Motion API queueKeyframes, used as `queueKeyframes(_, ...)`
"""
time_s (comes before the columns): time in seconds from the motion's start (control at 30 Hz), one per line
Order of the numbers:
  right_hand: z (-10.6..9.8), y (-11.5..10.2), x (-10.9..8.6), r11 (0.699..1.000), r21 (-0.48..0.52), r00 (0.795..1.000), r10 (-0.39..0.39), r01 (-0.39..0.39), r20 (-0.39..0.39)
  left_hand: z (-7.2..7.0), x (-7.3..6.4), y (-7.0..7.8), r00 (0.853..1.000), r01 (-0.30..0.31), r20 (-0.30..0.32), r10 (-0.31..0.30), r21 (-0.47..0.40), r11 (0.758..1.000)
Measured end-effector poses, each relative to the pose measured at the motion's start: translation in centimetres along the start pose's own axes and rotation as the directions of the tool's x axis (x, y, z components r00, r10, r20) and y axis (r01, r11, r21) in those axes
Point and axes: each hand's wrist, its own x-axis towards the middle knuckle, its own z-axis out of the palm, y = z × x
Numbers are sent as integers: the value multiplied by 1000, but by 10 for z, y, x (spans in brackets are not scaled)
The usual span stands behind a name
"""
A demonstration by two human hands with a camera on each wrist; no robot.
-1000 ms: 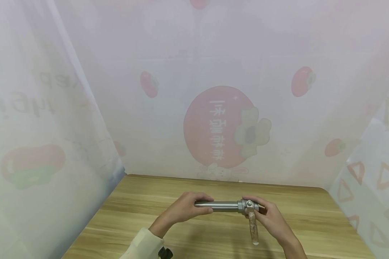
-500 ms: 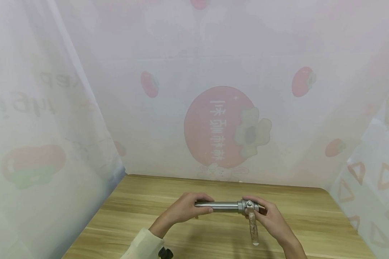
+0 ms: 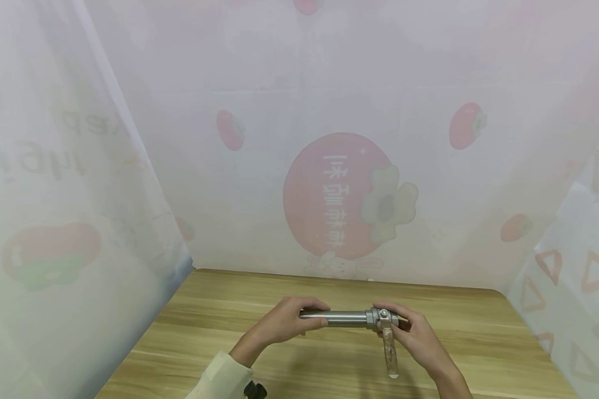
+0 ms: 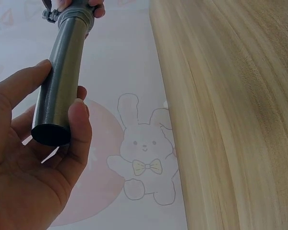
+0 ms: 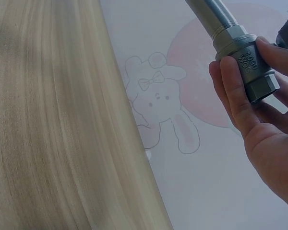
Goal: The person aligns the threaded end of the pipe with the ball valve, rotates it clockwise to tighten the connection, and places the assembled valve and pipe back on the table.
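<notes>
A steel pipe (image 3: 346, 317) lies crosswise above the table, joined at its right end to a ball valve (image 3: 374, 318). My left hand (image 3: 284, 321) grips the pipe's left end between thumb and fingers; in the left wrist view that end (image 4: 50, 134) is dark and round. My right hand (image 3: 419, 335) holds the valve body by its right side. From the valve a lever handle (image 3: 390, 352) with a brownish, worn-looking cover points toward me. Raised lettering shows on the valve body (image 5: 249, 62) in the right wrist view.
Below the hands is a wood-grain table (image 3: 249, 288). A pale curtain (image 3: 259, 194) printed with red fruit and a rabbit rises behind its far edge, with more printed cloth (image 3: 55, 194) at the left and right. A small black object (image 3: 255, 390) sits by the left sleeve.
</notes>
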Motion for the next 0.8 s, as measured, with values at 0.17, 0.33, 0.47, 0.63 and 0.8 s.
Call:
queueKeyframes(0.17, 0, 0, 0, 1000, -5, 1000, -8, 8, 0, 0, 0, 0, 1000, 2, 3, -2, -9, 1000)
queueKeyframes(0.33, 0, 1, 1, 1000, 3, 1000, -16, 16, 3, 0, 0, 0, 1000, -1, 2, 1, -14, 1000)
queueKeyframes(0.47, 0, 0, 1, 1000, 4, 1000, -13, 13, 1, 0, 0, 0, 1000, -6, 2, 6, -14, 1000)
queueKeyframes(0.63, 0, 0, 1, 1000, 7, 1000, -4, 4, -2, 0, 0, 1, 1000, -17, -3, 17, -1, 1000)
queueKeyframes(0.8, 0, 0, 1, 1000, 8, 1000, -4, 4, -1, 0, 0, 0, 1000, -30, -5, 30, 15, 999)
